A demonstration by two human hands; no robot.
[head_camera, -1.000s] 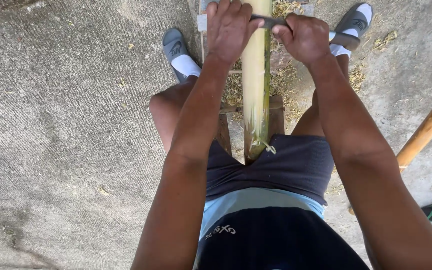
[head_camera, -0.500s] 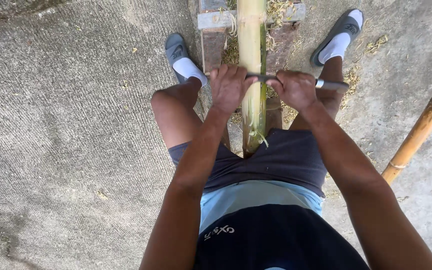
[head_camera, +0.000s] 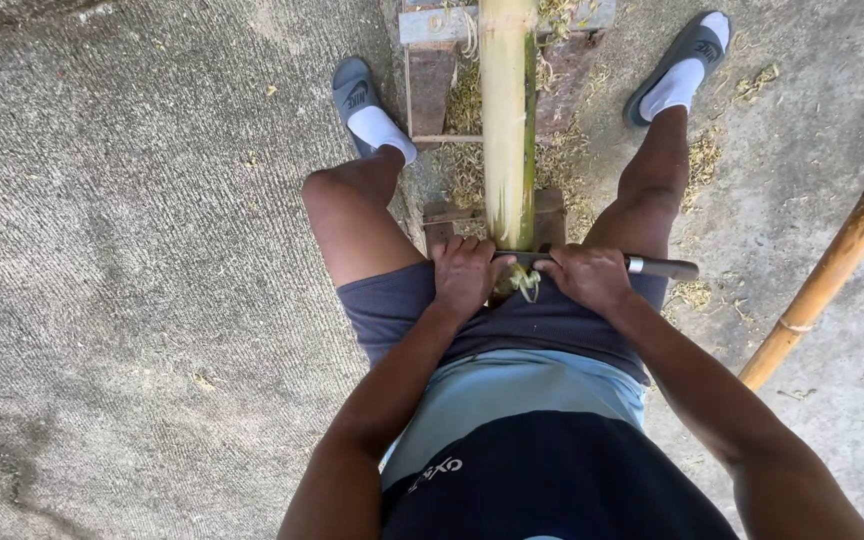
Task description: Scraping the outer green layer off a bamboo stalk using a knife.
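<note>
Straddling a bamboo pole (head_camera: 508, 130), a seated person works outdoors, seen from above.

Item 1, bamboo pole: pale yellow-green, lying lengthwise between the knees, its near end at the lap, its far end running out of the top of the view. Part of its right flank is greener than the rest.

Item 2, drawknife-type blade (head_camera: 652, 266): a slim dark tool set crosswise over the near end of the pole. Left hand (head_camera: 467, 275) has its fingers curled tight round the left end of the tool, just beside the pole. Right hand (head_camera: 584, 277) has its fingers curled tight round the right part; a dark handle with a metal collar juts out past that hand. Pale curled shavings (head_camera: 524, 283) bunch between the two hands.

Item 3, support: a low wooden frame (head_camera: 434, 70) of brown boards carries the pole; a grey crosspiece lies at the top edge.

Item 4, ground: rough grey concrete floor (head_camera: 132, 250), lightly ridged, cracked toward the lower left. Straw-coloured scrapings are scattered round the frame and to the right of the right foot.

Item 5, second bamboo pole (head_camera: 837, 262): brownish, slanting along the right edge, well apart from the hands.

Item 6, dress: grey slide sandals (head_camera: 352, 90) over white socks, dark shorts, light blue and navy shirt.
</note>
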